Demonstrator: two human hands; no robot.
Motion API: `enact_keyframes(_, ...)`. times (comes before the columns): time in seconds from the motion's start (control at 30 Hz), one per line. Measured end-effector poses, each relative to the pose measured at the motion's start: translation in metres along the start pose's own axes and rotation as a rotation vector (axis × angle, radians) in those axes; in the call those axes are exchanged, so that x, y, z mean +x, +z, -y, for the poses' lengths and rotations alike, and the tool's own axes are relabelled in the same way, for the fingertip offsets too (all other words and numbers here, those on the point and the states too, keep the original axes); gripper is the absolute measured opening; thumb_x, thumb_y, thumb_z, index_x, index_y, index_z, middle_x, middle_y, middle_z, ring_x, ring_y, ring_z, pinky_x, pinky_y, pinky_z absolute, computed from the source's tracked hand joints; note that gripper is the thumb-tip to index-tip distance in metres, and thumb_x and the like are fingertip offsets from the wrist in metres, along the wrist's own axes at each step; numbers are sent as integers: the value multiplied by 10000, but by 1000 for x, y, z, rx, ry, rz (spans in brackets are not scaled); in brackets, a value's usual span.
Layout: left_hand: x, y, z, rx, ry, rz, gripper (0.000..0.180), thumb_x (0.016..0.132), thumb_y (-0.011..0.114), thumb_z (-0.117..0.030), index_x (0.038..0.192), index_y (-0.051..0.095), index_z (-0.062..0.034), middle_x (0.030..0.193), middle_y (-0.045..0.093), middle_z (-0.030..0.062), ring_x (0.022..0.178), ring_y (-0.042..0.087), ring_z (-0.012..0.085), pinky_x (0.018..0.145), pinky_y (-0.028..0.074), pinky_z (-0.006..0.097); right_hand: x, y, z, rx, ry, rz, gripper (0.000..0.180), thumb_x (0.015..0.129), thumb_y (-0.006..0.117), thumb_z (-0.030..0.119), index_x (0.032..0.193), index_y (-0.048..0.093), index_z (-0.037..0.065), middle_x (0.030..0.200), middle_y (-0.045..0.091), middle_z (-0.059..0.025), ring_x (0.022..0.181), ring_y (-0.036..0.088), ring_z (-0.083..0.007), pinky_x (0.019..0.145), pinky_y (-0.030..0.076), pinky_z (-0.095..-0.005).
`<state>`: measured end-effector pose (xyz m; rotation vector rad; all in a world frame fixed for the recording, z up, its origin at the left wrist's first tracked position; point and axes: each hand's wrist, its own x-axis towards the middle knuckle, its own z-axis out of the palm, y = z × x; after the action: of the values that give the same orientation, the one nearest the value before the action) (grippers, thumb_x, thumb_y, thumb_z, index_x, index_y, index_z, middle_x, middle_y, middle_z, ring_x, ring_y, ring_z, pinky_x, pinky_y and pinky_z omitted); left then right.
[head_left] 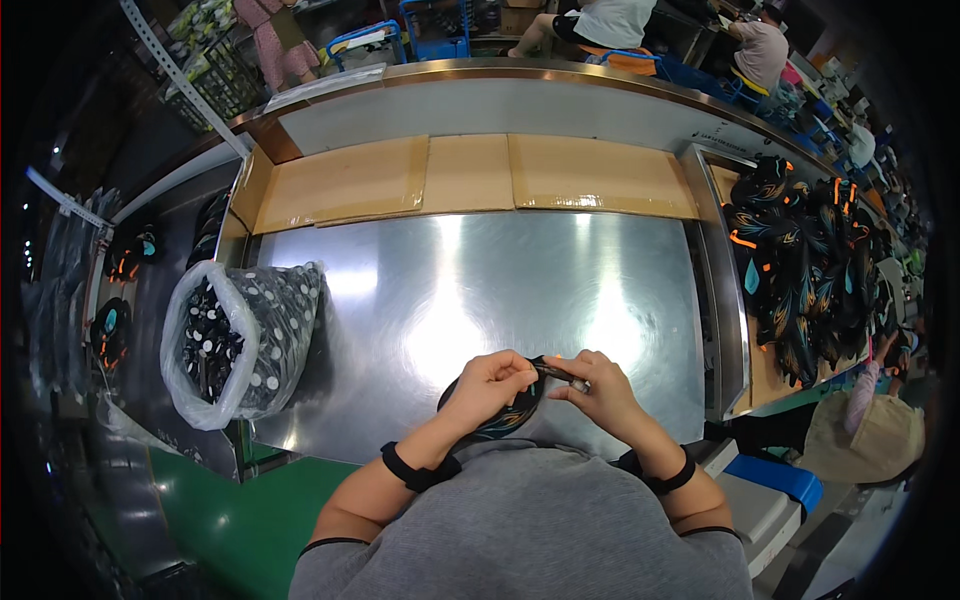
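At the near edge of the metal tabletop point(400, 300), a black patterned shoe point(515, 412) with thin orange and blue lines lies close against my body. My left hand point(490, 388) is closed on its upper edge, thumb and fingertips pinched together. On the other side my right hand point(603, 392) pinches a narrow dark piece at the shoe's opening, with a small pale bit showing by the fingers. The fingers hide exactly what that piece is. Both hands are nearly touching. To their left a clear plastic bag point(280, 340) lies on its side, its mouth toward the left, full of small black and white pieces.
A bin at the right point(742, 370) holds a heap of similar black shoes point(810, 260) with orange tabs. Cardboard sheets point(370, 180) line the table's back wall. More shoes point(112, 330) are at the far left. People sit and stand beyond the table.
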<state>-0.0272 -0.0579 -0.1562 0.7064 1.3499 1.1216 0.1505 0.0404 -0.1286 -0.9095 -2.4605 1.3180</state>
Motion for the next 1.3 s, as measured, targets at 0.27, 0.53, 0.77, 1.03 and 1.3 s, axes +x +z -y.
enact_keyframes(0.27, -11, 13, -6, 495, 314, -209, 125, 815, 658, -140, 805, 603, -29, 625, 544, 58, 521, 496, 133, 509, 392, 266, -5, 0, 2, -455, -150, -99, 426, 714, 746, 277, 1127, 659, 224, 739, 530, 7, 691, 499, -172, 615, 371, -316)
enact_keyframes(0.53, -13, -12, -11, -347, -160, 200, 220, 967, 495, -211, 835, 566, -49, 556, 332, -90, 478, 240, 19, 457, 205, 196, 8, 12, -32, -563, -266, -215, 119, 726, 656, 122, 786, 557, 93, 686, 515, -39, 652, 538, -229, 521, 430, -343)
enact_keyframes(0.77, -34, -22, -21, -302, -201, 225, 227, 946, 532, -214, 812, 581, -38, 548, 339, -85, 475, 253, 32, 456, 218, 205, 4, 13, -57, -480, -374, -254, 89, 719, 614, 72, 758, 535, 85, 681, 506, -50, 645, 532, -242, 540, 427, -356)
enact_keyframes(1.03, -2, -48, -23, 1020, 446, -87, 161, 868, 597, -199, 820, 636, -50, 705, 596, 32, 641, 591, 204, 611, 467, 307, 5, 88, -58, 409, 157, 446, 254, 935, 499, 175, 1139, 569, 41, 944, 637, -96, 901, 614, -191, 835, 462, -329)
enact_keyframes(1.3, -23, -49, 8, 1356, 537, -528, 572, 698, 746, -158, 1226, 529, -109, 1284, 461, 165, 1195, 431, 337, 955, 335, 461, 21, -4, -85, 82, 98, -326, 257, 893, 576, 109, 1127, 587, 2, 963, 642, -155, 828, 636, -264, 733, 493, -326)
